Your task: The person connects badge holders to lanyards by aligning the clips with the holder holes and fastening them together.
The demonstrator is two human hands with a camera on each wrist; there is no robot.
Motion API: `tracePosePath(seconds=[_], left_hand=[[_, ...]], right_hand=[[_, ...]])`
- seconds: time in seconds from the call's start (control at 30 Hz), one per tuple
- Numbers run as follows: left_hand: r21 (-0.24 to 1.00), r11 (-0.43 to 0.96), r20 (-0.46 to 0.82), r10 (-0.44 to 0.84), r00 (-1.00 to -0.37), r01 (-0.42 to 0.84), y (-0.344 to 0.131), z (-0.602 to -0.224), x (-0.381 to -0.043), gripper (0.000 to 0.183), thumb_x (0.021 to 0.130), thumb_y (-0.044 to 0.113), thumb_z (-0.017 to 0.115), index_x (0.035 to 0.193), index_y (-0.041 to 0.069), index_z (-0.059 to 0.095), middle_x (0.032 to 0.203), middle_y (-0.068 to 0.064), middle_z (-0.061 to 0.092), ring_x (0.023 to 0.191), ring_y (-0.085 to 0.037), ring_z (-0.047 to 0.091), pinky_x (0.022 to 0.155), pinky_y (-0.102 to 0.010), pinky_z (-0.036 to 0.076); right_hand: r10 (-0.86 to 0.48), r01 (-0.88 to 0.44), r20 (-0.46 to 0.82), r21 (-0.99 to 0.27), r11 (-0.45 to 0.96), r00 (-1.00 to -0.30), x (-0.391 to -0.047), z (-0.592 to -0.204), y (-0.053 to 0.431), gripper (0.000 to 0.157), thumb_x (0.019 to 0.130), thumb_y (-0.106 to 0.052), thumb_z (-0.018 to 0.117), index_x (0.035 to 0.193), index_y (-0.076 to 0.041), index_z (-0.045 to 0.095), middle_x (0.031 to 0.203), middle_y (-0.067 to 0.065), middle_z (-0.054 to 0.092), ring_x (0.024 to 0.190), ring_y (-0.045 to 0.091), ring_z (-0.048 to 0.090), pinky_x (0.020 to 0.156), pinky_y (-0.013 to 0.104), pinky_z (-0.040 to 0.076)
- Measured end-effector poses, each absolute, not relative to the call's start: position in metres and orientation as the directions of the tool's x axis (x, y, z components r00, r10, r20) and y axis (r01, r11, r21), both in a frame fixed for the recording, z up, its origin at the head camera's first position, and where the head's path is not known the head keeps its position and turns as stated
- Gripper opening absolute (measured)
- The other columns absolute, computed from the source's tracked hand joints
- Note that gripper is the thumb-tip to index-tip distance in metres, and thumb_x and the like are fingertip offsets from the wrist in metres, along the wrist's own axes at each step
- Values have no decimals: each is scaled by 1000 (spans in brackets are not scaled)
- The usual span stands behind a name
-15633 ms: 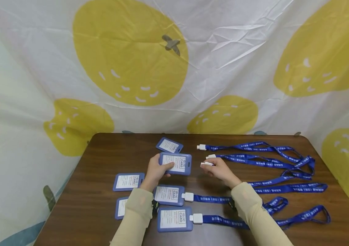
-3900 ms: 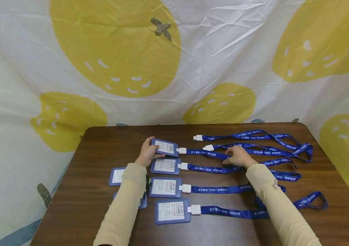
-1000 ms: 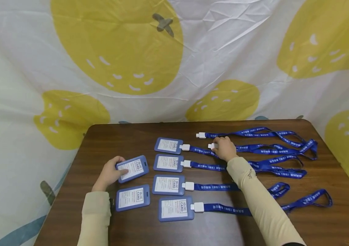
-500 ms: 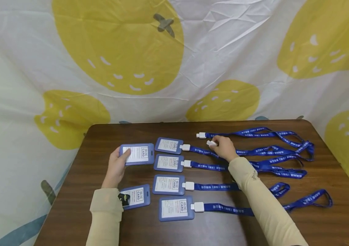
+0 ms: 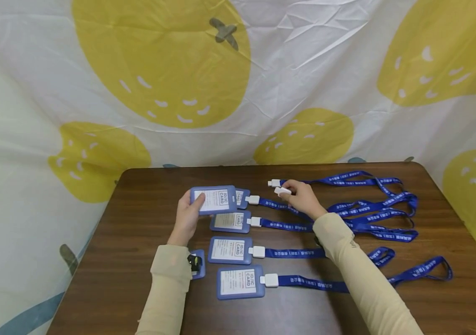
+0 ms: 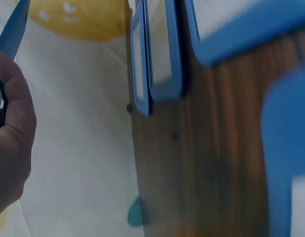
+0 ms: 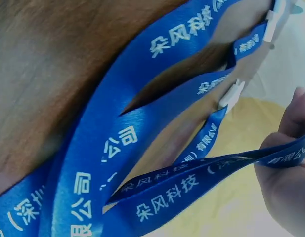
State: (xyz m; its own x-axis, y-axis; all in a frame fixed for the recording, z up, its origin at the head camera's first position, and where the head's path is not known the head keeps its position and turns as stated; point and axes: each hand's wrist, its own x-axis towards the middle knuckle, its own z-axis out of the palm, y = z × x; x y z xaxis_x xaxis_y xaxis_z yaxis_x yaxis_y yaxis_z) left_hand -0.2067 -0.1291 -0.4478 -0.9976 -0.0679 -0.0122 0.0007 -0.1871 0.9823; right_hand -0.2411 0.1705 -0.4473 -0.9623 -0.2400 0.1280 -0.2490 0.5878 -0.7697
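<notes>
My left hand (image 5: 186, 215) grips a blue ID card holder (image 5: 217, 199) by its left edge, thumb on its face, raised over two holders at the back. In the left wrist view, only an edge of that holder (image 6: 14, 29) shows beside the hand (image 6: 16, 108). My right hand (image 5: 302, 197) pinches the white clip (image 5: 282, 191) of a blue lanyard, a short gap right of the holder's slot. Its strap (image 7: 192, 185) runs from the hand in the right wrist view. Another card holder (image 5: 198, 272) lies partly hidden under my left wrist.
Several card holders joined to lanyards lie in a column, the nearest holder (image 5: 241, 283) at the front. One loose lanyard's white clip (image 5: 274, 183) lies at the back. Straps (image 5: 389, 216) overlap on the right of the brown table (image 5: 108, 279). A patterned curtain (image 5: 305, 60) hangs behind.
Over the last second the left hand has lifted a card holder and carried it right and back. The right hand has raised a lanyard clip leftward. Earlier, more holders were joined to lanyards.
</notes>
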Motion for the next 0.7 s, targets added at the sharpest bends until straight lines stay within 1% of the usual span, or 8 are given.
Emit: tracePosePath(seconds=[0.17, 0.23, 0.3, 0.37, 0.47, 0.5, 0.57, 0.7], left_hand=[[989, -147, -10, -26, -1000, -6, -113, -447, -209, 24, 95, 6, 41, 117, -5, 44, 84, -6, 59, 64, -12, 61, 54, -33, 53], [988, -152, -9, -16, -1000, -7, -107, -447, -210, 22, 96, 6, 41, 115, -4, 45, 84, -7, 58, 64, -13, 61, 53, -35, 53], [990, -143, 2, -18, -1000, 4, -101, -446, -210, 22, 95, 6, 41, 115, -4, 45, 84, -6, 58, 65, -11, 61, 53, -32, 52], [989, -151, 6, -12, -1000, 8, -94, -446, -210, 21, 95, 6, 42, 114, -4, 46, 83, -6, 57, 64, -11, 60, 53, -33, 52], [985, -174, 5, 5, -1000, 4, -86, -445, -210, 22, 95, 6, 42, 114, -5, 45, 81, -5, 57, 63, -12, 59, 51, -33, 52], [985, -173, 6, 7, -1000, 5, -83, -444, -210, 21, 95, 6, 42, 113, -5, 45, 81, -5, 57, 63, -11, 59, 52, -31, 52], [981, -192, 7, 23, -1000, 3, -78, -443, -209, 21, 95, 5, 42, 113, -5, 46, 79, -5, 57, 60, -12, 59, 50, -33, 52], [978, -206, 35, 45, -998, 25, -71, -442, -208, 18, 95, 4, 42, 110, -6, 46, 77, -6, 57, 58, -13, 59, 49, -36, 52]], right_hand=[[-240, -167, 47, -843, 511, -970, -240, -443, 169, 16, 86, -8, 61, 98, 3, 60, 73, 12, 64, 60, 34, 57, 50, 28, 46], [-253, -137, 16, -872, 470, -967, -239, -441, 169, 20, 86, -9, 61, 101, 4, 59, 76, 14, 65, 66, 37, 59, 52, 30, 48], [-274, -108, -16, -897, 429, -962, -239, -439, 168, 24, 86, -11, 61, 104, 5, 59, 80, 17, 66, 72, 39, 59, 56, 35, 49], [-302, -87, -39, -915, 395, -953, -237, -437, 166, 26, 86, -12, 61, 105, 6, 58, 82, 18, 66, 75, 37, 60, 59, 39, 50], [-347, -77, -57, -930, 359, -936, -236, -433, 164, 25, 86, -13, 62, 104, 5, 59, 79, 19, 65, 66, 27, 58, 59, 39, 49], [-363, -80, -56, -934, 349, -930, -236, -433, 163, 25, 86, -13, 62, 103, 5, 59, 77, 17, 64, 63, 24, 56, 58, 37, 48], [-387, -80, -56, -941, 328, -920, -235, -431, 162, 23, 86, -11, 62, 101, 5, 60, 74, 15, 62, 59, 18, 52, 57, 33, 47], [-420, -83, -57, -948, 308, -906, -234, -430, 160, 20, 85, -10, 62, 98, 5, 59, 71, 8, 61, 60, 16, 52, 56, 28, 47]])
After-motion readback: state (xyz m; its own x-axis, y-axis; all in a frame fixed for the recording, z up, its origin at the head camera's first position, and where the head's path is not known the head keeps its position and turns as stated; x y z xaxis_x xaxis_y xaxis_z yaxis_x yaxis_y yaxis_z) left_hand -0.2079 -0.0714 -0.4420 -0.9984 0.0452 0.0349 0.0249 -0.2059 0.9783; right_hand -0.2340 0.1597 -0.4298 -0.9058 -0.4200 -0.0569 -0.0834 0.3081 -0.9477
